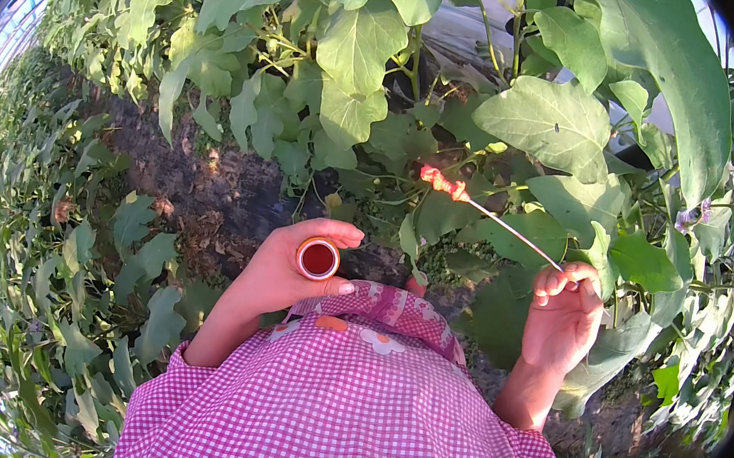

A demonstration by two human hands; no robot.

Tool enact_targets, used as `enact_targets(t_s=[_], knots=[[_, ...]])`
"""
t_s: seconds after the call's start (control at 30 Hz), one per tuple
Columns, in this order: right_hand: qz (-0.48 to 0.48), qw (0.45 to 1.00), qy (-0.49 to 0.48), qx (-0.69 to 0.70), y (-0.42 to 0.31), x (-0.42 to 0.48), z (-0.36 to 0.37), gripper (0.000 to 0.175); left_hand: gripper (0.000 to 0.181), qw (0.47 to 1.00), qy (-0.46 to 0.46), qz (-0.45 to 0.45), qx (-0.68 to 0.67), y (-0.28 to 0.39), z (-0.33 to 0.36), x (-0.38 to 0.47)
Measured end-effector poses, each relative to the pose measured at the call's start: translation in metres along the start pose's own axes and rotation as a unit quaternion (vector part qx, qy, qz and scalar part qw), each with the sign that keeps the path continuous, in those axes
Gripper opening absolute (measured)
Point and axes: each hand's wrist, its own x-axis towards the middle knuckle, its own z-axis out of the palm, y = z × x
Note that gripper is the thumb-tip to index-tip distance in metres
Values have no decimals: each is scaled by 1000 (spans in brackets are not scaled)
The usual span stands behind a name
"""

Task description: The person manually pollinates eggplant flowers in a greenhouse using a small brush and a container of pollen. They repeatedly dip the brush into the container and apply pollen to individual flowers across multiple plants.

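Note:
My left hand [275, 262] is closed around a small round bottle [318, 259] with its mouth facing up and dark red liquid inside. At the right, my right hand [561, 312] pinches the end of a thin stick [516, 234] between thumb and fingers. The stick points up and to the left. Its far end carries a lumpy, wet-looking red tip [443, 183], held over the leaves and apart from the bottle. Broad eggplant leaves [548, 124] stand just beyond the stick.
Eggplant plants [352, 58] fill the space ahead, with more foliage [77, 325] along the left. Bare soil [202, 190] shows between the rows. A purple flower [694, 215] hangs at the right. White sheeting [464, 33] lies behind the stems.

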Motion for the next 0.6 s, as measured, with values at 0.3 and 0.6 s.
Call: enact_targets(t_s=[0.3, 0.6], knots=[[14, 992, -125, -22, 61, 14, 86, 28, 53, 999, 41, 33, -10, -27, -92, -19], [84, 973, -215, -2, 156, 34, 185, 32, 55, 990, 129, 2, -58, -62, -188, -58]])
